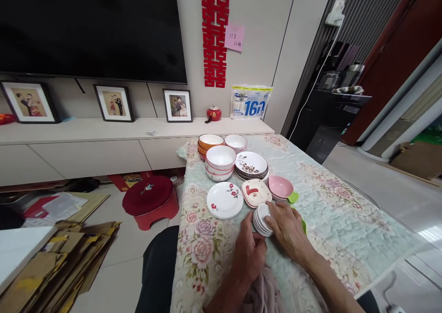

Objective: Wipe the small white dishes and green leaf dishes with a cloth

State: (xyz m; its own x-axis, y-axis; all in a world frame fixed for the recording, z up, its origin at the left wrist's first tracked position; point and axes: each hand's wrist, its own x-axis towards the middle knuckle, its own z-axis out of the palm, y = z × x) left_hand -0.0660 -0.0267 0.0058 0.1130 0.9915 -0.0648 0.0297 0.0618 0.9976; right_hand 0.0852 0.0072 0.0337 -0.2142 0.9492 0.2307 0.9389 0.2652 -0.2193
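A stack of small white dishes [263,221] stands at the near part of the table, between my two hands. My left hand [249,251] is at the stack's left and near side, its fingers curled against the edges. From the right, my right hand [286,223] reaches over the stack, thumb and fingers around its rim. Just beyond lie a squarish plate with a red pattern [257,196], a white plate with red flowers [224,201] and a pink bowl [280,186]. Green pieces partly show beside my right hand.
Farther back stand stacked white bowls [221,156], orange bowls [210,140], a pale bowl [236,141] and brown-patterned plates [252,162]. A floral cloth [331,211] covers the table. A greyish cloth [265,287] lies at the near edge. A red stool [148,195] stands left.
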